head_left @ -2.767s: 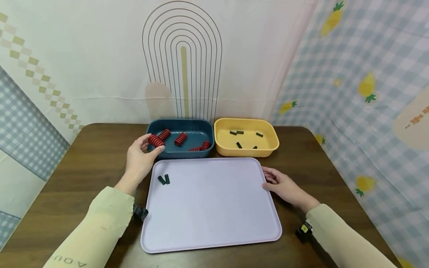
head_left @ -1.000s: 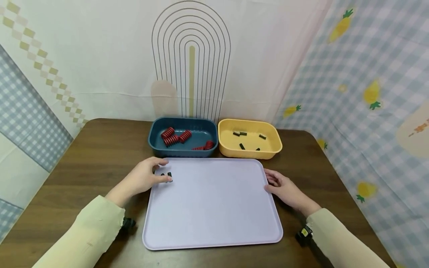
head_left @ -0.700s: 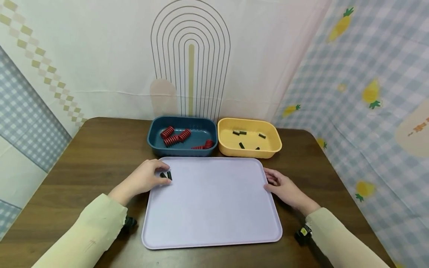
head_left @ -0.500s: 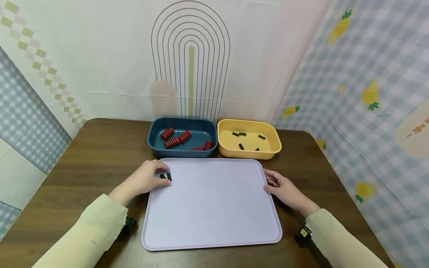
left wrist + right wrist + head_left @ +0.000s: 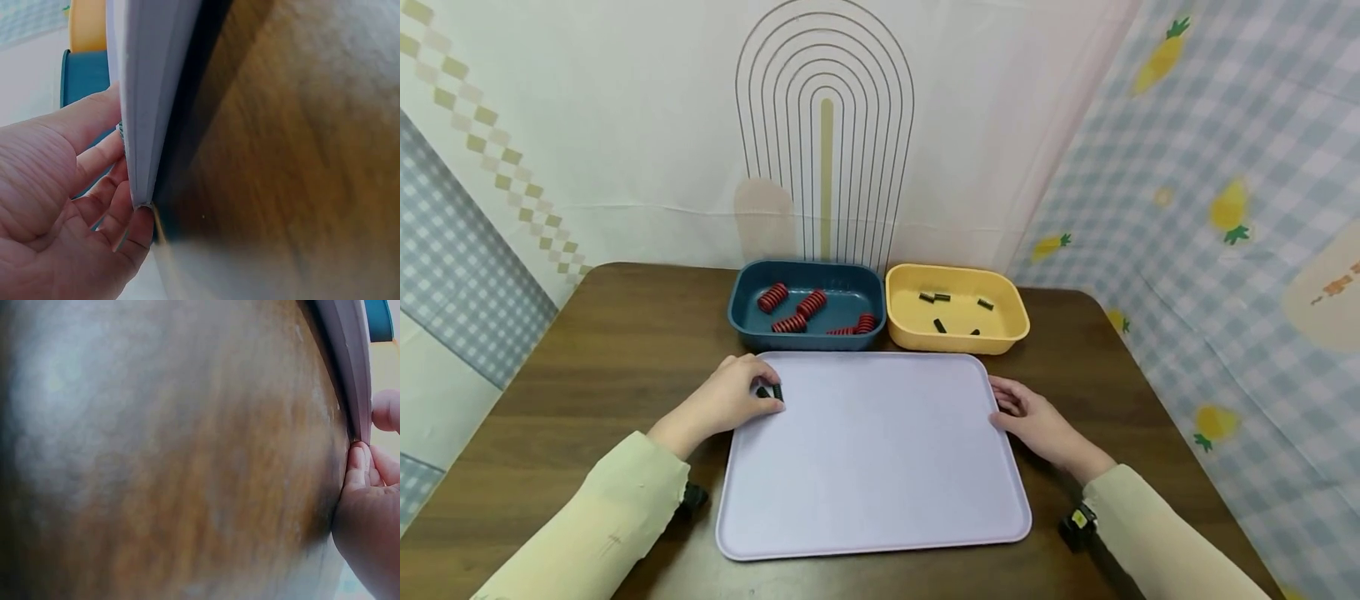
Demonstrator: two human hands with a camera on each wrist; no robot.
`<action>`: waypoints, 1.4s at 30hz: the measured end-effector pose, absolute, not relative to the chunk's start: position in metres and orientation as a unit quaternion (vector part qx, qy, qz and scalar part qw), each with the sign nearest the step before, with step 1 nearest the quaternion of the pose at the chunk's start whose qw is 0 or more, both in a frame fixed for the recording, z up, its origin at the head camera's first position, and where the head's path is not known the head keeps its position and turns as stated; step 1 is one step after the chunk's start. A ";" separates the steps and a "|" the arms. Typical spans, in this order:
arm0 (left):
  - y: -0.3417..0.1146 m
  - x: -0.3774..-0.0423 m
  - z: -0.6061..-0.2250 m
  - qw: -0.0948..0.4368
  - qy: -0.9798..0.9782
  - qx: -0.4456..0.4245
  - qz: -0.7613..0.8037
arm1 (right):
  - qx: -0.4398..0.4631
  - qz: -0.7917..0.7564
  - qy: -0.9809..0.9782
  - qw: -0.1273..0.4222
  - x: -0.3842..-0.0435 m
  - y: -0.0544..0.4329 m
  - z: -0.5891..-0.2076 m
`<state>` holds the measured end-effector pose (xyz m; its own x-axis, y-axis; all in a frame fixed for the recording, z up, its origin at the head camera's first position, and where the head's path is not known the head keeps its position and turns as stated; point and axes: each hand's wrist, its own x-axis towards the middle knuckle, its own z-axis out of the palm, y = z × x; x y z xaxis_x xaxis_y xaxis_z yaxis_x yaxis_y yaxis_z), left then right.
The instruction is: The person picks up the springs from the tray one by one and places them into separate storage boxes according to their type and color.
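Observation:
At the upper left of the lilac tray point(image 5: 872, 467), my left hand point(image 5: 730, 398) pinches a small dark green spring point(image 5: 777, 392) between thumb and fingertips. A second dark green spring point(image 5: 763, 392) lies beside it under the arched fingers, partly hidden. In the left wrist view, the left hand point(image 5: 62, 194) reaches over the tray edge point(image 5: 147, 106), with a sliver of green coil showing by the fingers. My right hand point(image 5: 1033, 421) holds the tray's right rim, thumb over the top. In the right wrist view, its curled fingers point(image 5: 357, 464) touch the tray's side.
Behind the tray stands a blue bin point(image 5: 805, 342) with several red springs point(image 5: 811, 303) inside. Next to it, a yellow bin point(image 5: 958, 340) holds several small dark green springs point(image 5: 942, 297). All rest on a brown wooden table point(image 5: 587, 367), with a patterned cloth point(image 5: 662, 133) behind.
The left hand has let go of a red spring in the blue bin, come down to the tray and closed on a green spring. One red spring rolled slightly forward. The right hand stayed put.

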<state>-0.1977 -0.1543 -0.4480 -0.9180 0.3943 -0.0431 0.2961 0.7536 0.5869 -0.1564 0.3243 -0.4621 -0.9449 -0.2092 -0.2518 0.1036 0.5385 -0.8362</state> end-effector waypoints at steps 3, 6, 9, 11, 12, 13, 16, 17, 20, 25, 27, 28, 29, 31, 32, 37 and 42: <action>-0.153 -0.198 -0.447 0.077 0.934 0.185 0.295 | -0.030 -0.477 0.864 0.159 -0.157 0.324 -0.461; -0.153 -0.198 -0.445 0.085 0.933 0.186 0.295 | -0.029 -0.471 0.867 0.161 -0.156 0.324 -0.462; -0.152 -0.197 -0.442 0.098 0.931 0.182 0.300 | -0.030 -0.469 0.867 0.166 -0.155 0.324 -0.462; -0.152 -0.196 -0.440 0.101 0.930 0.177 0.306 | -0.032 -0.471 0.866 0.166 -0.156 0.324 -0.462; -0.152 -0.196 -0.438 0.103 0.929 0.172 0.311 | -0.033 -0.473 0.865 0.164 -0.156 0.324 -0.461; -0.152 -0.196 -0.437 0.104 0.928 0.166 0.317 | -0.033 -0.475 0.864 0.162 -0.157 0.324 -0.461; -0.152 -0.196 -0.433 0.110 0.924 0.154 0.333 | -0.034 -0.475 0.865 0.159 -0.158 0.324 -0.461; -0.152 -0.196 -0.432 0.113 0.922 0.149 0.340 | -0.034 -0.474 0.865 0.159 -0.158 0.324 -0.461; -0.150 -0.196 -0.432 0.122 0.910 0.148 0.367 | -0.032 -0.471 0.867 0.161 -0.157 0.324 -0.462; -0.143 -0.198 -0.429 0.112 0.884 0.150 0.429 | -0.030 -0.477 0.863 0.165 -0.154 0.324 -0.461; -0.139 -0.199 -0.425 0.104 0.874 0.149 0.449 | -0.030 -0.477 0.863 0.163 -0.155 0.324 -0.461; -0.136 -0.200 -0.423 0.102 0.871 0.149 0.457 | -0.031 -0.476 0.864 0.162 -0.156 0.324 -0.461; -0.134 -0.201 -0.422 0.101 0.867 0.148 0.465 | -0.029 -0.474 0.865 0.161 -0.156 0.324 -0.461; -0.129 -0.202 -0.418 0.103 0.860 0.144 0.478 | -0.025 -0.469 0.869 0.160 -0.157 0.324 -0.461; -0.126 -0.202 -0.417 0.106 0.855 0.146 0.486 | -0.023 -0.465 0.870 0.160 -0.156 0.324 -0.461; -0.110 -0.204 -0.411 0.121 0.827 0.145 0.529 | -0.021 -0.461 0.872 0.162 -0.155 0.324 -0.462; -0.091 -0.210 -0.409 0.123 0.813 0.139 0.551 | -0.023 -0.464 0.871 0.161 -0.156 0.323 -0.462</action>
<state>-0.2097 -0.0907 -0.4093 -0.9311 0.3618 -0.0471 0.0903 0.3534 0.9311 -0.1558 0.3225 -0.4619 -0.9473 -0.1886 -0.2591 0.1101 0.5678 -0.8158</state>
